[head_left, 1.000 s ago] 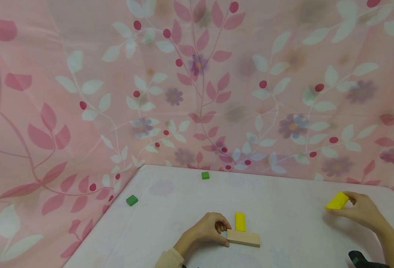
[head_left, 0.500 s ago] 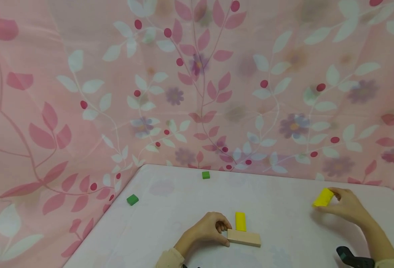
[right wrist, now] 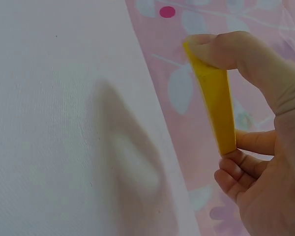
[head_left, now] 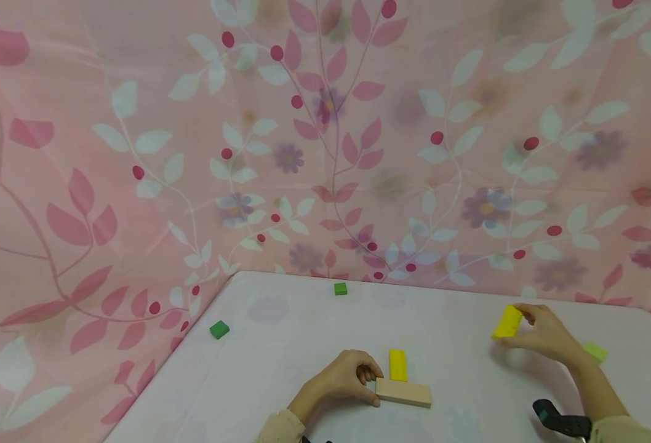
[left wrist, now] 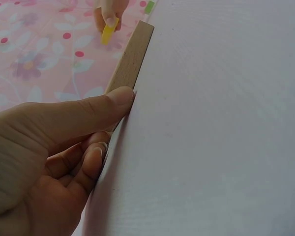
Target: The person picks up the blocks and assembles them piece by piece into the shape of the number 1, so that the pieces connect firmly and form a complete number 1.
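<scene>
My left hand [head_left: 347, 376] pinches one end of a plain wooden block [head_left: 404, 393] lying on the table. In the left wrist view, the thumb presses along the face of this wooden block [left wrist: 129, 64]. Right behind it, a flat yellow block [head_left: 397, 365] lies with its near end at the wooden one's back edge. On the right, my right hand [head_left: 547, 337] holds a second yellow block [head_left: 506, 323] above the table. The right wrist view shows that yellow block [right wrist: 217, 105] gripped between thumb and fingers by its two ends, its shadow falling on the tabletop.
A green block [head_left: 219, 330] lies near the table's left edge, and another green block [head_left: 340, 289] at the back edge. A light green block [head_left: 595, 352] sits behind the right forearm. The white table [head_left: 281, 369] meets a pink floral curtain [head_left: 325, 184] at the back.
My right hand has moved left with the yellow block, uncovering the light green block behind the forearm. The left hand and the wooden block have stayed put.
</scene>
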